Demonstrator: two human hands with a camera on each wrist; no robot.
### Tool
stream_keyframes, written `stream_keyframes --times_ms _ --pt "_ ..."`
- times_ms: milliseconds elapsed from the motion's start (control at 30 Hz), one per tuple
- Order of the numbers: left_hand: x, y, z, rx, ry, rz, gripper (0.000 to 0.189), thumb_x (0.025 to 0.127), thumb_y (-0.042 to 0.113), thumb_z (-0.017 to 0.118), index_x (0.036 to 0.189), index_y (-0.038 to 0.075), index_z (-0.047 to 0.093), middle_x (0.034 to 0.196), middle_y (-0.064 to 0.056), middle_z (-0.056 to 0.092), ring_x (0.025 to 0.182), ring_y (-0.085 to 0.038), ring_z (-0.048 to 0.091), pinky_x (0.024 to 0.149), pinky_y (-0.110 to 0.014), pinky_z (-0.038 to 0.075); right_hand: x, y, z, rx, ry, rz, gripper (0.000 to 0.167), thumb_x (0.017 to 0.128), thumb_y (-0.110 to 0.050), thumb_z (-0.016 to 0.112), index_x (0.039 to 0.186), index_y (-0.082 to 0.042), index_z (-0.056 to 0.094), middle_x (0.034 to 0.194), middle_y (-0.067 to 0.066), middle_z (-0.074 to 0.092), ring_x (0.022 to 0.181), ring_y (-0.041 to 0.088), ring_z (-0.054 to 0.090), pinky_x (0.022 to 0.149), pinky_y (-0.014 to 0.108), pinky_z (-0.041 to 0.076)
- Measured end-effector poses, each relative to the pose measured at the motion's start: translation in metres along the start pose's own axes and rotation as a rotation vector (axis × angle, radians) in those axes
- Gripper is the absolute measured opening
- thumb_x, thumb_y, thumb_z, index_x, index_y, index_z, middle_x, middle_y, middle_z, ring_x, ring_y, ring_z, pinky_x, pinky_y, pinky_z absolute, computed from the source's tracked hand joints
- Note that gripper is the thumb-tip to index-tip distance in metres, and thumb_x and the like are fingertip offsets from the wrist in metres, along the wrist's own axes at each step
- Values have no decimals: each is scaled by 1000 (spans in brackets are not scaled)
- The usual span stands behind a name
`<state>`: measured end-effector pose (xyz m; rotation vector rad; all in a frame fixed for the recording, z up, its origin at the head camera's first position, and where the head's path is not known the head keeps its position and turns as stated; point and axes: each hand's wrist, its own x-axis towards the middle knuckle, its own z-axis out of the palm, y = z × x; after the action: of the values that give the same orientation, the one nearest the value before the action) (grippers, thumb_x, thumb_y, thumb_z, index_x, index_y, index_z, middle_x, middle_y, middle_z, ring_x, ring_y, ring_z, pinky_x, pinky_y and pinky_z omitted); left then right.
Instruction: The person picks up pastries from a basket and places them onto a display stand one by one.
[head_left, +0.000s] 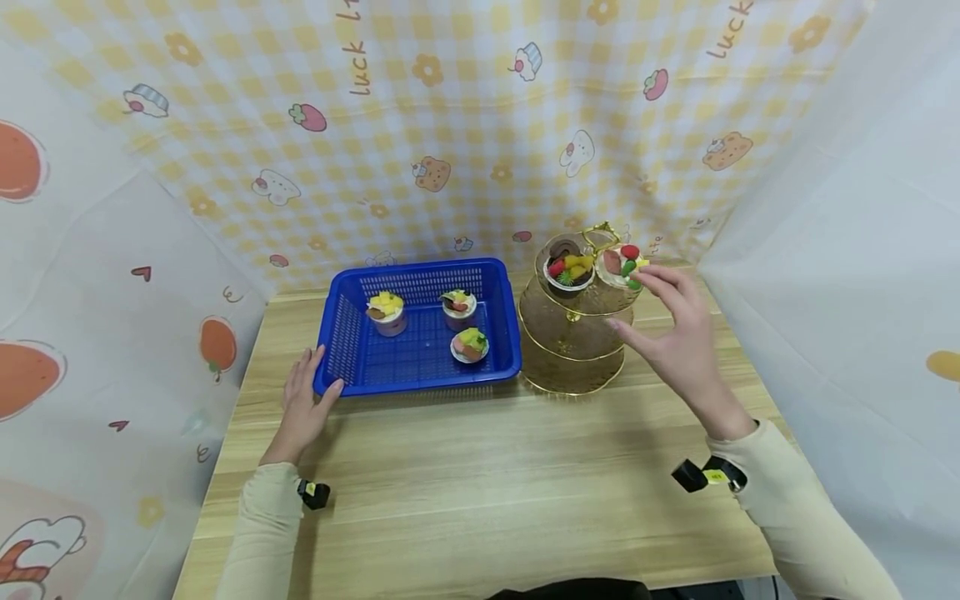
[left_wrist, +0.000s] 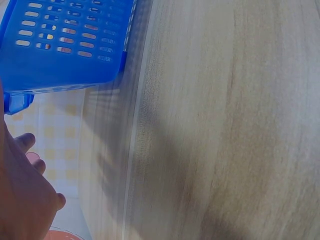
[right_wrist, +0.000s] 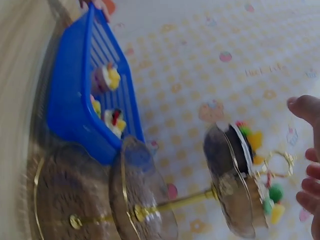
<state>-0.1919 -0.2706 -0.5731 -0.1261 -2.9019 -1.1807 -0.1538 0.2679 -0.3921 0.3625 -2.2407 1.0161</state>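
Note:
My left hand (head_left: 302, 408) rests at the near left corner of a blue plastic basket (head_left: 420, 388), its fingers and thumb extended along the rim. Inside the basket stand three small toy cakes: one with yellow cubes (head_left: 386, 303), one with a dark slice (head_left: 458, 308) and one with green and pink topping (head_left: 470, 343). My right hand (head_left: 678, 342) hovers beside the top tier of a three-tier cake stand (head_left: 570, 375), thumb and fingers apart. On that tier sit a fruit-topped chocolate cake (head_left: 567, 268) and a cream cake (head_left: 617, 265). The right wrist view shows the fingers (right_wrist: 312, 170) clear of both cakes.
A gold handle (head_left: 600, 237) rises from the stand's top. The stand is right beside the basket on the wooden table (head_left: 480, 483). A yellow checked curtain (head_left: 465, 125) hangs behind, and pale cloths hang at both sides.

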Motion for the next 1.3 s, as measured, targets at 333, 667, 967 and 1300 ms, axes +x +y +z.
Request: stream_keyframes --times_ms 333,667,967,1300 --pt "1 -1 1 3 3 -7 75 101 42 50 160 32 6 168 -19 -3 150 -52 -4 112 -76 -3 -3 -25 37 106 -120 -172 60 65 -7 89 121 -2 68 122 14 65 117 24 59 104 16 40" --pt "2 -1 1 -3 -1 -9 75 101 41 50 160 33 5 168 -18 -4 150 -52 -5 112 -76 -3 15 -46 74 48 -392 -175 52 76 -25 86 122 -9 67 120 7 66 110 21 64 94 39 54" --pt "0 -2 0 3 6 -10 75 101 43 49 160 33 5 167 -19 -3 150 -52 -5 112 -76 -4 36 -61 124 -73 -730 -101 46 85 -48 73 118 -16 70 108 -1 68 90 12 61 76 31 53" --pt "1 -1 2 5 4 -8 74 101 46 48 160 33 5 167 -20 -3 150 -52 -5 112 -76 -3 57 -51 190 -276 -1011 126 50 84 -47 73 58 -18 42 55 -7 27 51 11 26 49 26 20"
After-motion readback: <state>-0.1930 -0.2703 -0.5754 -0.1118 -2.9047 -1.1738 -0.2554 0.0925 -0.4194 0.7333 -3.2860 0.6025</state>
